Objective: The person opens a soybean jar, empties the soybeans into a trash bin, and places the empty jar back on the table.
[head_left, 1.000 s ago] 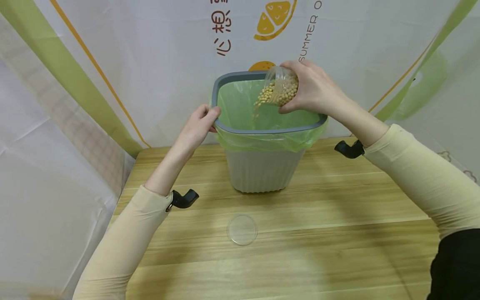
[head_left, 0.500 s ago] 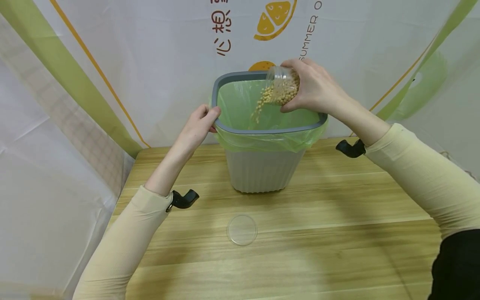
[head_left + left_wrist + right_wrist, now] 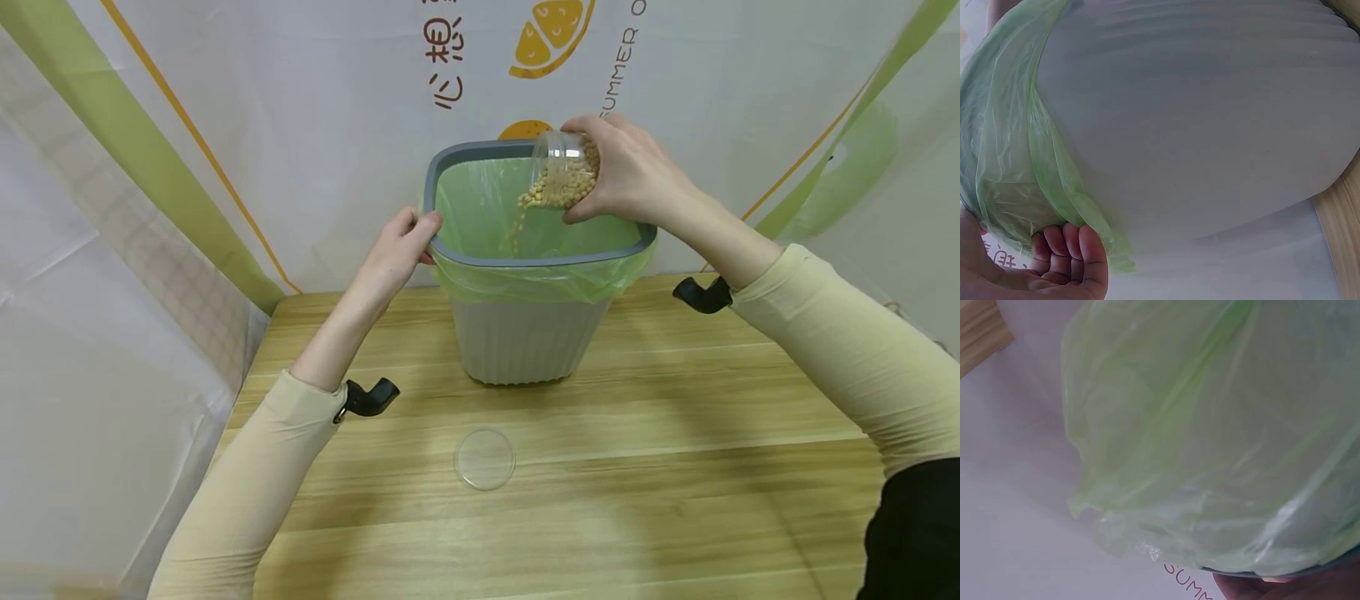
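Note:
A grey trash can (image 3: 525, 342) stands on the table, lined with a green plastic bag (image 3: 480, 200) folded over its darker rim. At the can's left side my left hand (image 3: 397, 250) grips the rim, thumb on top and fingers curled below against the bag, as the left wrist view shows. Over the can's right part, my right hand (image 3: 637, 175) holds a clear jar (image 3: 557, 158) tipped on its side, mouth to the left. Soybeans (image 3: 573, 183) fill its lower part, and a thin stream of them falls into the bag. The right wrist view mostly shows the bag (image 3: 1179, 425).
A clear round lid (image 3: 485, 459) lies flat on the wooden table (image 3: 600, 517) in front of the can. A white curtain (image 3: 337, 125) with orange prints hangs close behind the can. A black mount sits on each wrist.
Soybeans keep falling from the jar, and fewer are left in its mouth. The stream is thinner now. My right hand has shifted slightly to the right; my left hand stays on the rim.

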{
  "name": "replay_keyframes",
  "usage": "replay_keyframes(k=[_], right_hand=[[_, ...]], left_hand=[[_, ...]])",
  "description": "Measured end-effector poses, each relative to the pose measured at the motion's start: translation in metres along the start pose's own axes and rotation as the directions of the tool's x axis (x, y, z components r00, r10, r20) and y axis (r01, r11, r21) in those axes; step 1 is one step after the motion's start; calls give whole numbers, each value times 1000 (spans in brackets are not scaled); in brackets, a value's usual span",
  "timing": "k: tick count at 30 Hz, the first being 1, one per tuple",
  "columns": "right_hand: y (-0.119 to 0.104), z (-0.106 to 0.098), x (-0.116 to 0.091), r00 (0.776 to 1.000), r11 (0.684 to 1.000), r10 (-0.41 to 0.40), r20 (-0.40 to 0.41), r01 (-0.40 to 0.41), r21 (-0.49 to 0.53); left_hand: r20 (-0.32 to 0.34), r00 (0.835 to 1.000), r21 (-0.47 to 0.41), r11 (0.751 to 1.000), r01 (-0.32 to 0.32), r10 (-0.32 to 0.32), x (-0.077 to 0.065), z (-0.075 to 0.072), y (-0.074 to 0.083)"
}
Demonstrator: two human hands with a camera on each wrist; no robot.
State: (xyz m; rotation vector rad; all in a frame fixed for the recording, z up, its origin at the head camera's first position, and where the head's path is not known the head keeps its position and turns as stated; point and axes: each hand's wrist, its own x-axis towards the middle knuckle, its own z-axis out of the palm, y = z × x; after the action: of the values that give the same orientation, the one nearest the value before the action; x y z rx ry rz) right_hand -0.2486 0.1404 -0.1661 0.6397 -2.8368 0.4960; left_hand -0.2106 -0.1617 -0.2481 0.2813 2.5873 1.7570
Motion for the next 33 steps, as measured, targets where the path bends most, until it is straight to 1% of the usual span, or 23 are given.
replay_keyframes(k=[7,21,33], right_hand=[[0,1,1,1000,999,-28,-2,28,-15],[-3,5,2,1000,999,-12,26,13,-39],[-4,5,2,999,998,-16,28,18,-62]], left_hand=[[-4,1000,-7,1000,-2,2,-1,0,0],[-10,1000,-14,1000,-2,2,0,0,-2],[-5,1000,-28,1000,-7,7,0,1,-2]])
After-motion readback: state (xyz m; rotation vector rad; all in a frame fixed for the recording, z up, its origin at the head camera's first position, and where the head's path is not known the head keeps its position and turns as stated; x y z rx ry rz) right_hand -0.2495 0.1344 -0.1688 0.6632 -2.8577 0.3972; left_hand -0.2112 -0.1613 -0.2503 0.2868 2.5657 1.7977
